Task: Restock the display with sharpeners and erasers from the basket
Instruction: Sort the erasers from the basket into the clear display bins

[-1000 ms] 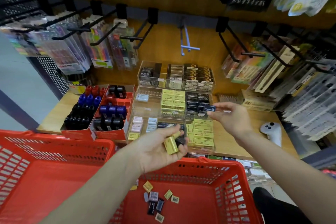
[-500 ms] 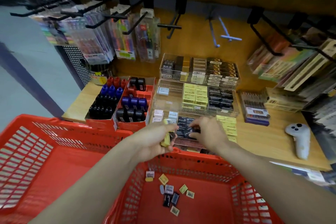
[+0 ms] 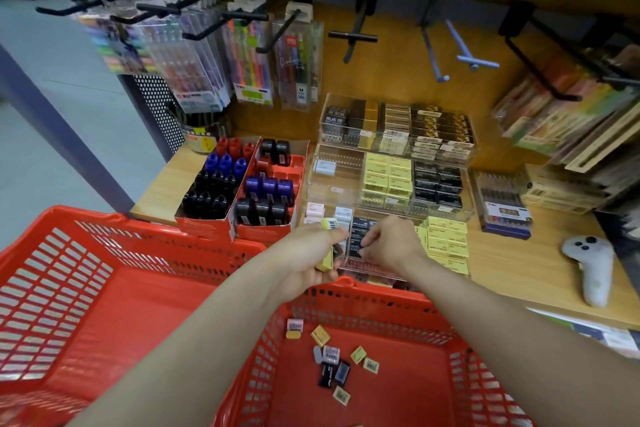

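Head view: left hand (image 3: 304,255) curled round yellow erasers (image 3: 325,258), just above the basket (image 3: 381,295) rim. Right hand (image 3: 391,243) pinching a black eraser (image 3: 358,241) down in the front tray (image 3: 374,272) of the display. Loose erasers (image 3: 332,357) on the basket floor.

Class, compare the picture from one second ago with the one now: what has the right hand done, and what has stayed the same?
The right hand carried a black eraser from the middle tier down to the front tray, where its fingers now press among the black erasers. The left hand keeps gripping yellow erasers. The loose items in the red basket are unmoved.
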